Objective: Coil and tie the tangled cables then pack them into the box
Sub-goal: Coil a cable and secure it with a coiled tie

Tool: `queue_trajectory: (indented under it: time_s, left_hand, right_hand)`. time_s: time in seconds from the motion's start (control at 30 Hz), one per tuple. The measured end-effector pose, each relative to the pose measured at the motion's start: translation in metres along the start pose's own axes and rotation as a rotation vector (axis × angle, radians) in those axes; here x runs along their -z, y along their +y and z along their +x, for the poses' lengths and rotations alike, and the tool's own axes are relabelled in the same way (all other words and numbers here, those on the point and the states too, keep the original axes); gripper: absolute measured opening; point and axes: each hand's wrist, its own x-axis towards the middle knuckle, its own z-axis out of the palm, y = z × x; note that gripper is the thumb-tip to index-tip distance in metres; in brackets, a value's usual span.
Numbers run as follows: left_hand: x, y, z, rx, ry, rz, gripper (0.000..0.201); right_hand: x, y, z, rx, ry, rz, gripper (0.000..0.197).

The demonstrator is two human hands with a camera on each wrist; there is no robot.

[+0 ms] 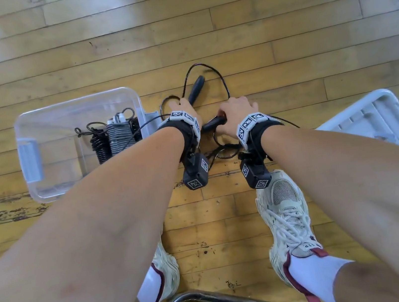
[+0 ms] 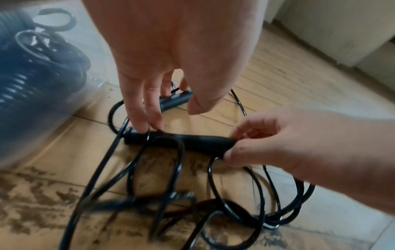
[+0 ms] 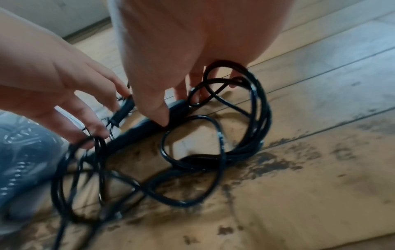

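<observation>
Black cable everywhere on my feed right now. The tangled black cable [image 2: 215, 208] sprawls in loose loops on the worn wooden floor [image 1: 279, 33], right between the two hands and trailing back toward the shoes [image 1: 285, 210].

What I can see of the grips: the right hand [image 2: 284, 140] has thumb and fingers curled round one end of a black cylindrical handle [image 2: 183, 141] that lies flat on the floor, so that's a proper pinch hold. The handle runs out from that hand toward the left hand [image 2: 171, 55], whose fingers [image 2: 138, 116] point down fairly straight, tips touching the handle's far end where a cable loop crosses it. From the left wrist view it looks like touching, not grabbing. Thumb hangs free above the floor.

A second black handle [image 1: 196, 89] lies just beyond the left hand, angled away, with a thin cord looping out from it.

The clear plastic box [image 1: 37, 155] sits on the floor just left of the left hand. Inside it, against the wall nearest the hands, stand a black coiled cable [image 1: 100, 148] and a grey coiled cable [image 1: 119, 137], side by side. The box's lid [image 1: 381, 117] lies off to the right, well apart from the box.

A chrome chair frame [image 1: 203, 299] shows at the bottom edge.
</observation>
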Motion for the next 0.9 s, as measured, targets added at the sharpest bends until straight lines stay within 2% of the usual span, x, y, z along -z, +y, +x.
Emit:
queue_trajectory:
  time_s: [0.17,0.3,0.37,0.47,0.6,0.77,0.9]
  left_hand:
    - [-0.003,-0.003,0.003,-0.115,-0.172,0.094,0.027]
    - [-0.004,-0.007,0.003,-0.145,-0.201,0.131,0.015]
    - [-0.003,-0.009,0.003,-0.149,-0.199,0.105,0.016]
    - [0.004,-0.010,-0.002,-0.139,-0.156,0.037,0.013]
    - [0.024,-0.001,-0.016,-0.123,-0.135,-0.097,0.015]
    - [0.067,0.006,-0.045,-0.195,-0.244,-0.355,0.026]
    - [0.107,0.008,-0.073,-0.213,-0.237,-0.515,0.028]
  right_hand:
    - [0.004,-0.006,0.003,0.028,-0.041,-0.021,0.026]
    - [0.010,-0.004,0.001,0.060,-0.086,0.040,0.024]
    - [0.011,-0.001,-0.001,0.060,-0.107,0.179,0.028]
    - [0.020,-0.002,-0.004,0.052,-0.085,0.424,0.035]
    - [0.042,-0.007,-0.011,-0.021,0.009,0.637,0.036]
    - [0.085,-0.015,-0.032,-0.045,0.108,0.804,0.020]
    - [0.134,-0.026,-0.061,-0.044,0.179,0.900,0.016]
